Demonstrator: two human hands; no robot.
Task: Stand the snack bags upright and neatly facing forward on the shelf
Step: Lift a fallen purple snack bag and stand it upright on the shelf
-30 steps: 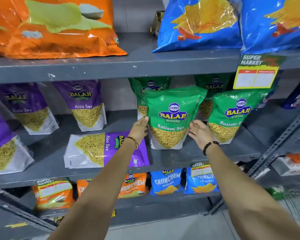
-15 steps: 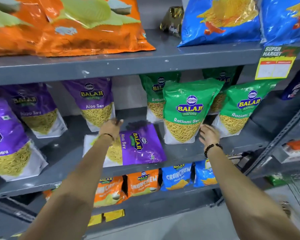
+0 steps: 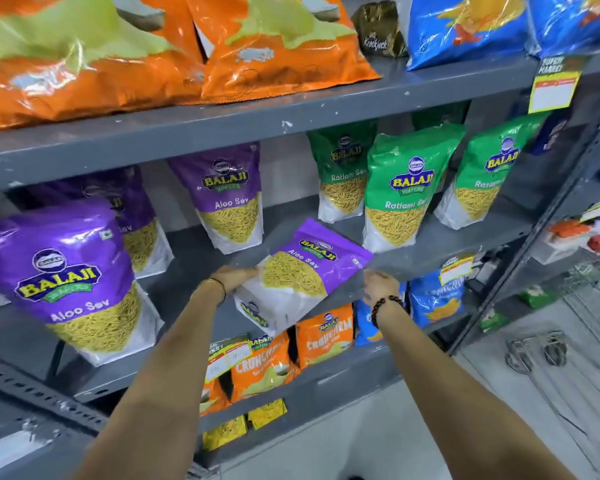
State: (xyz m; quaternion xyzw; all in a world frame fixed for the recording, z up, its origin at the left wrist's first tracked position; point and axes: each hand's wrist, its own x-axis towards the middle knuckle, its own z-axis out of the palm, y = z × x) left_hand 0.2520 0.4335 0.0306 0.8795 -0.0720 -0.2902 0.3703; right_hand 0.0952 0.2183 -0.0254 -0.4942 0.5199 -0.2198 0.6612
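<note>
A purple Aloo Sev bag (image 3: 300,271) is lifted off the grey middle shelf (image 3: 430,251), tilted with its top pointing up and right. My left hand (image 3: 234,277) grips its left edge. My right hand (image 3: 380,284) is at its right lower edge, fingers curled under it; the contact is partly hidden. Other purple Aloo Sev bags stand upright: one large at the left (image 3: 70,282), one further back (image 3: 229,199). Green Ratlami Sev bags (image 3: 400,188) stand upright on the right of the same shelf.
Orange chip bags (image 3: 274,53) and blue bags (image 3: 465,26) lie on the top shelf. Small orange and blue Crunchem packs (image 3: 326,334) fill the lower shelf. A yellow price tag (image 3: 555,84) hangs from the top shelf edge. A wire rack (image 3: 568,341) stands at right.
My hands left the green Ratlami Sev bag and moved left to the purple bag that lay flat. That bag is now raised off the shelf and tilted between both hands.
</note>
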